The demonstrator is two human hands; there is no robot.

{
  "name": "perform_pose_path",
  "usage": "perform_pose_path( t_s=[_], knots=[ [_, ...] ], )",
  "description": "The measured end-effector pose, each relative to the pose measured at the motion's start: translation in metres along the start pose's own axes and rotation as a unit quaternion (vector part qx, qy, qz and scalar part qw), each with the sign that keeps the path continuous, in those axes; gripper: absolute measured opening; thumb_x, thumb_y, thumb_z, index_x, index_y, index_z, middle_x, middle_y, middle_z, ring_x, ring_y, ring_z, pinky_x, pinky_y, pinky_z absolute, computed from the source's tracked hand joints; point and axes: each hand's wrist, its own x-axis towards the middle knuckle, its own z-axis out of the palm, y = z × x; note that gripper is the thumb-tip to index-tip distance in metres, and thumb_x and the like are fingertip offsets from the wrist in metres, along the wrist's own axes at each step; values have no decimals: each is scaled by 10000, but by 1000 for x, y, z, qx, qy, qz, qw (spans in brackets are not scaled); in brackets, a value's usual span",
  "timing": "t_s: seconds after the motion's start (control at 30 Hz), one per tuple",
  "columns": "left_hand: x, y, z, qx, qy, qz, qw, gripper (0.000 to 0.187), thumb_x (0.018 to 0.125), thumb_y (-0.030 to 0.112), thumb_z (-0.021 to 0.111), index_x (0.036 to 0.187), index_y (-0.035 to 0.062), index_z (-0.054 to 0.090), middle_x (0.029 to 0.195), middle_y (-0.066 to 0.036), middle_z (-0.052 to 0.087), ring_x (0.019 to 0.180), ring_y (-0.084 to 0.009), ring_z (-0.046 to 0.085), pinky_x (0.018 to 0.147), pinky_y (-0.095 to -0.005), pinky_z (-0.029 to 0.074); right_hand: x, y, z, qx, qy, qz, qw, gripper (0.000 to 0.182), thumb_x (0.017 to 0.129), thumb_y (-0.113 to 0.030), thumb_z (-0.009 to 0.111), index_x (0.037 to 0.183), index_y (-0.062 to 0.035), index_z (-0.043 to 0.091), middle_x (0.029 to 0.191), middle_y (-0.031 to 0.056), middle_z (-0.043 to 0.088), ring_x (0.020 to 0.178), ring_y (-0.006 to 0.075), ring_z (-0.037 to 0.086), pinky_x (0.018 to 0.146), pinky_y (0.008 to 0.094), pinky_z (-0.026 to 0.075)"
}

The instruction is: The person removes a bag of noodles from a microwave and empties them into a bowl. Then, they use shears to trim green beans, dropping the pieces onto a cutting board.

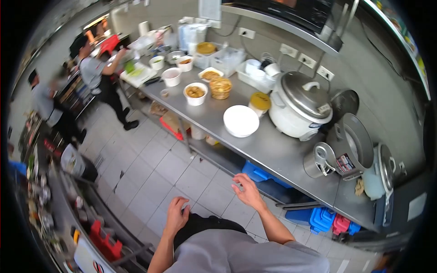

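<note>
My left hand (176, 214) hangs in front of my body above the tiled floor, fingers loosely bent and apart, with nothing in it. Nearer the counter, my right hand (248, 190) is also empty, its fingers slightly curled and spread. Neither hand touches anything. A plain white bowl (241, 122) near the front edge of the steel counter (211, 119) is among the closest things ahead of my right hand. Left of the bowl are a white tub (196, 101) with brownish food in it and a small woven basket (221, 88). Behind it stands a yellow-lidded tub (260, 103).
A large rice cooker (296, 109) and a metal pitcher (318, 160) stand on the counter's right. Blue bins (321, 220) sit beneath. Two people in grey shirts work at the far left. Another bench (61, 200) with a red rack (104, 243) borders my left.
</note>
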Motion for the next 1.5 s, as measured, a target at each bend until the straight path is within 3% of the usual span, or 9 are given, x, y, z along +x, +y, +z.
perform_pose_path(
  t_s=[0.27,0.5,0.67,0.9,1.0,1.17,1.27,1.4,1.5],
  knots=[
    [100,-34,17,-30,-62,61,996,200,825,37,689,1022,18,661,1052,-165,637,995,-371,605,882,-427,490,158,-39,-129,-89,174,-23,980,282,860,-101,738,1111,-21,638,1055,91,639,827,193,620,709,303,511],
    [223,-57,-1,-50,-106,131,984,202,819,5,682,1020,22,666,1052,-172,636,1001,-379,615,877,-413,508,333,-102,-287,-223,391,-131,883,407,853,-213,754,1185,-10,634,1114,123,660,881,182,640,713,306,533],
    [293,-89,-15,-64,-115,176,976,200,820,3,685,1017,23,665,1036,-168,640,951,-357,634,832,-398,522,417,-93,-363,-320,475,-30,819,515,828,-264,770,1197,57,609,1193,188,633,981,246,654,854,377,530],
    [328,-118,-25,-55,-146,117,981,190,828,38,681,1018,31,671,1029,-166,638,969,-372,624,850,-427,508,475,-47,-423,-391,489,84,775,586,786,-325,816,1158,84,619,1098,248,689,1041,363,668,912,412,519],
    [331,-131,-20,-64,-143,96,983,186,823,29,687,1008,29,669,991,-162,643,886,-348,642,788,-406,527,486,-49,-435,-381,443,162,795,528,788,-343,813,1090,57,647,1107,259,679,1046,381,663,884,426,527],
    [360,-126,-14,-90,-140,70,984,194,823,13,688,1014,26,663,985,-155,649,836,-317,654,736,-384,538,503,-40,-441,-478,461,199,721,520,788,-482,792,951,-1,683,977,212,711,977,409,677,830,499,536],
    [398,-115,-11,-100,-108,119,982,204,835,6,678,1037,27,660,999,-155,654,837,-313,656,721,-374,537,497,-52,-443,-482,429,221,731,581,804,-527,760,911,35,663,964,251,698,952,420,675,822,484,533],
    [449,-62,-16,-128,-86,158,975,202,851,-6,664,1050,24,654,1010,-143,654,851,-267,652,711,-337,526,482,-50,-444,-520,406,202,724,500,804,-491,771,898,-6,698,959,204,714,961,395,686,814,480,547],
    [476,-21,-25,-175,-71,166,968,209,868,-9,661,1075,13,646,1016,-125,646,862,-203,636,720,-301,511,472,-78,-424,-463,376,152,788,383,839,-387,759,849,-11,688,814,169,696,833,355,684,737,438,528]
  ],
)
